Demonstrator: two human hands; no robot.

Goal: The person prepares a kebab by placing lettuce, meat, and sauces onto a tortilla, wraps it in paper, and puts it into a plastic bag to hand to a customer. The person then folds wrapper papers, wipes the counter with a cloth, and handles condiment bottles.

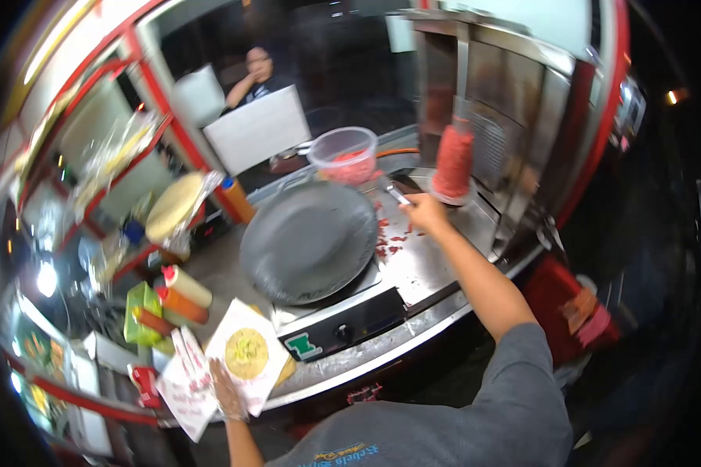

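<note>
My right hand [424, 213] is closed around the handle of a shiny metal utensil [395, 191]; blur hides its exact kind. Its far end reaches toward a clear plastic tub [343, 140] with red meat pieces inside. Beside that hand stands a vertical spit of red meat [453, 159]. Red scraps [389, 240] lie on the steel top below. My left hand [227, 390], in a clear plastic glove, rests flat with fingers stretched out at the edge of white paper [268, 377]. On this paper lies a flatbread [246, 354] topped with shredded greens.
A large dark griddle pan [311, 241] sits mid-counter. Sauce bottles [187, 285] stand left, near a green basket [140, 311]. Wrapped flatbreads [175, 206] are stacked farther back. A metal roaster [494, 117] encloses the spit's rear. A person [258, 74] is behind the window.
</note>
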